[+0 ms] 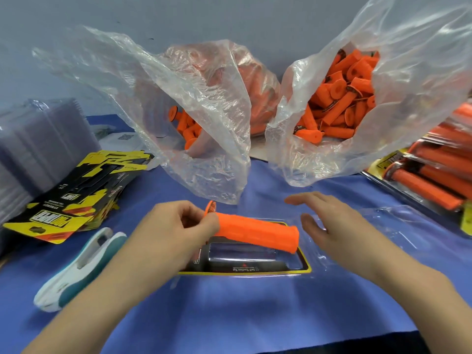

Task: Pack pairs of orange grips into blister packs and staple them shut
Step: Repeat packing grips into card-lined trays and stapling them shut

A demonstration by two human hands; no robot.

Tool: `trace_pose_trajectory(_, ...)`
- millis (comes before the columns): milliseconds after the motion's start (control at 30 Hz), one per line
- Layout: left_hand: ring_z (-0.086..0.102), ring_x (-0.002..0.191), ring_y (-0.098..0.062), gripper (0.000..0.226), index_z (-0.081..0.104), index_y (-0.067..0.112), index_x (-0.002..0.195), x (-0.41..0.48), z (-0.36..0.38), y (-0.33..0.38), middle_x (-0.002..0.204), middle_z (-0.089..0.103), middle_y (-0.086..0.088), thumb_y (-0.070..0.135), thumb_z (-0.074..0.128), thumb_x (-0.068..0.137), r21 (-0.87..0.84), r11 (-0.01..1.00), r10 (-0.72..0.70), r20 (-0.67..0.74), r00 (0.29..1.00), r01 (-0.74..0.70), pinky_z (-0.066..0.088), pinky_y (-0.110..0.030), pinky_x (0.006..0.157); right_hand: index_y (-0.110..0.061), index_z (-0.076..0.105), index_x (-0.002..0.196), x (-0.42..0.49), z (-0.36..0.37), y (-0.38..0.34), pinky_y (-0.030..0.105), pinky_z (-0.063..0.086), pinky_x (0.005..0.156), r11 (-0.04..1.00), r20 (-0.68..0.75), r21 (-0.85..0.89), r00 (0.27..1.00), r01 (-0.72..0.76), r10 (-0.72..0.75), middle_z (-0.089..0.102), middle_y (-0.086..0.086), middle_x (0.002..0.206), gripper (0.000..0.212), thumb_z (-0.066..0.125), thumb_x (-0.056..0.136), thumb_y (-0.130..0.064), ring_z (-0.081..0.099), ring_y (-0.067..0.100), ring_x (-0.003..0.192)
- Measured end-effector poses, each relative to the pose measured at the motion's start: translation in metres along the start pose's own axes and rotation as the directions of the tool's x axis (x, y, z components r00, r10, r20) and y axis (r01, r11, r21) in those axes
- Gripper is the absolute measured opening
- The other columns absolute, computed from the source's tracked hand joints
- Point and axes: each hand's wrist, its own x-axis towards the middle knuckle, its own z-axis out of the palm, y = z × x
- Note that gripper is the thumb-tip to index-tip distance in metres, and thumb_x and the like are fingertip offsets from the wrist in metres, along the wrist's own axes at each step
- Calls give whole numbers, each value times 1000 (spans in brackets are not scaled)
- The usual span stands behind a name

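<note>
Now the left hand [173, 226] pinches an orange grip [258, 232] over the pack [255, 268]; the right hand [329, 223] is spread. Next, seat it straight.

A grey wall [229, 21] rises behind the blue cloth [229, 315]; on the cloth's far left lies a white printed sheet [120, 143]

stapler [76, 269] left of blister pack [255, 261], bags [357, 103] behind
</note>
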Motion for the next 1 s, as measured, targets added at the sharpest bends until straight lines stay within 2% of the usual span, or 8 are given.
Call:
trace_pose_trajectory(100, 47, 45, -3, 21, 67, 22, 77, 1, -4, 0, 55, 59, 8, 42, 67, 82, 27, 990, 142, -86, 986, -140, 42, -33, 51, -32, 50, 136, -3, 2, -1, 25, 33, 101, 997, -63, -25, 996, 68, -69, 49, -24, 126, 41, 46, 101, -11, 46, 10, 123)
trace_pose_trajectory(233, 62, 84, -6, 15, 64, 37, 95, 4, -17, 16, 94, 60, 9, 47, 57, 87, 21, 889, 446, -269, 853, -458, 53, -31, 71, -38, 54, 130, 6, -7, -16, 15, 42, 91, 888, -284, 445, 959, 114, 19, 63, -25, 119, 31, 50, 101, -29, 56, -2, 114)
trace_pose_trajectory(333, 59, 94, -6, 10, 62, 36, 104, 5, -12, 31, 106, 52, 1, 34, 57, 96, 193, 762, 648, -205, 734, -619, 45, -11, 79, -51, 44, 136, 14, -14, -46, 18, 49, 81, 745, -273, 626, 959, 232, -70, 63, -22, 119, 49, 61, 91, -46, 64, 8, 104)
trace_pose_trajectory(433, 59, 99, -12, 16, 61, 35, 109, 3, 1, 38, 109, 53, 1, 28, 58, 95, 182, 690, 724, -170, 669, -700, 47, -20, 86, -46, 58, 124, 17, -10, -68, 18, 50, 78, 735, -339, 591, 929, 331, -146, 62, -15, 113, 41, 70, 89, -30, 67, 8, 95)
trace_pose_trajectory(600, 63, 113, -9, 43, 52, 40, 122, 2, 14, 31, 120, 66, 11, 32, 70, 84, -258, 804, 523, -121, 843, -536, 51, -30, 93, -33, 71, 94, 19, -6, -74, 29, 56, 82, 575, -396, 757, 918, 309, 28, 72, 2, 105, 19, 76, 84, -17, 73, 12, 87)
trace_pose_trajectory(700, 61, 107, 3, 40, 54, 46, 117, 3, 16, 22, 111, 67, 26, 31, 68, 83, -123, 830, 540, -72, 839, -544, 47, -11, 86, -32, 70, 93, 16, -4, -71, 20, 53, 74, 564, -403, 767, 914, 307, 50, 73, 2, 99, 19, 79, 83, -18, 73, 11, 82)
trace_pose_trajectory(800, 64, 98, -1, 35, 58, 45, 115, 2, 15, 21, 105, 68, 22, 33, 67, 83, -58, 840, 537, -52, 842, -539, 47, -9, 76, -31, 69, 93, 14, -6, -65, 10, 45, 66, 598, -329, 767, 943, 234, 53, 72, -11, 91, 13, 77, 85, -24, 68, 5, 71)
trace_pose_trajectory(1000, 58, 93, -2, 34, 64, 37, 118, 7, 18, 14, 99, 57, 19, 41, 61, 85, 219, 798, 566, 47, 823, -561, 39, -7, 76, -36, 72, 94, 13, -4, -41, 15, 41, 74, 893, -231, 444, 972, 80, 28, 62, -18, 106, 14, 66, 84, -44, 60, 4, 94)
